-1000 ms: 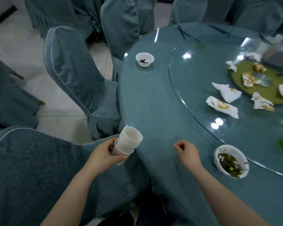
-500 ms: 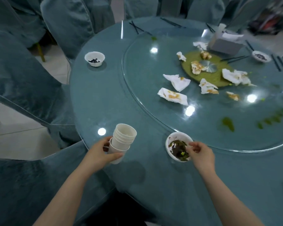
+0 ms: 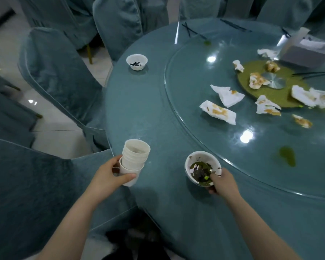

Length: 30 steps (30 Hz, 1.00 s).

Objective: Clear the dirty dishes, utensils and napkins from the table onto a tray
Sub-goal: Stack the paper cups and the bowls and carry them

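A: Left hand [image 3: 109, 177] wraps the cup stack [image 3: 133, 162]. Right hand [image 3: 224, 182] pinches the dirty bowl [image 3: 202, 168] at the table [image 3: 148, 113] edge.

B: Looks ceramic, maybe greasy. Support underneath.

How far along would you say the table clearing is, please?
Early. Done: a stack of paper cups gathered in the left hand. In hand: the right hand grips the dirty bowl. Left: the small bowl, soiled napkins on the glass turntable, chopsticks. No tray visible.
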Tool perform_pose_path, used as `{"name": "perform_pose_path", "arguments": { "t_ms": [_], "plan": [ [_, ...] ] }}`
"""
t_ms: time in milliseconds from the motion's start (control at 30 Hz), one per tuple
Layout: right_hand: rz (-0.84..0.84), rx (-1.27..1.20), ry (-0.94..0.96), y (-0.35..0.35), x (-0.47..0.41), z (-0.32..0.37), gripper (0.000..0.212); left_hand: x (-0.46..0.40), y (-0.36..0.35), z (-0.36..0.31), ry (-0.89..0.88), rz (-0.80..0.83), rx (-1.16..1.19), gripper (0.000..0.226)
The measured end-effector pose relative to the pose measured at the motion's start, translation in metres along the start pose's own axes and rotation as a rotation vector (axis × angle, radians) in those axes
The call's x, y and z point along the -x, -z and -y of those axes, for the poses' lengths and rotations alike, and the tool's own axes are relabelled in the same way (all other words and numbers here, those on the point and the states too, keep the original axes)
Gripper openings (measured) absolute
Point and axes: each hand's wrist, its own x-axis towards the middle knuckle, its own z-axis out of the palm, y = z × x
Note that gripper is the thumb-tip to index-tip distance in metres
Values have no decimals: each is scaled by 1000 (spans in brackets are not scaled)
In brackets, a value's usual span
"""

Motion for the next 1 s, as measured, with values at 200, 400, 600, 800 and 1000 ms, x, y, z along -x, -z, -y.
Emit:
{"name": "perform_pose_path", "arguments": {
  "t_ms": [200,400,600,800,1000],
  "plan": [
    [166,-33,114,-38,17,41,12,28,38,11,19,-152,76,57],
    [333,-45,286,-101,68,101,12,86,111,32,-25,-378,132,55],
    [460,-43,450,-179,164,168,8,164,206,55,-108,-580,207,54],
    [547,-69,539,-269,277,218,9,243,321,93,-154,-709,204,59],
    [565,-70,591,-325,337,248,11,270,418,118,-214,-770,155,44]
  ]
}}
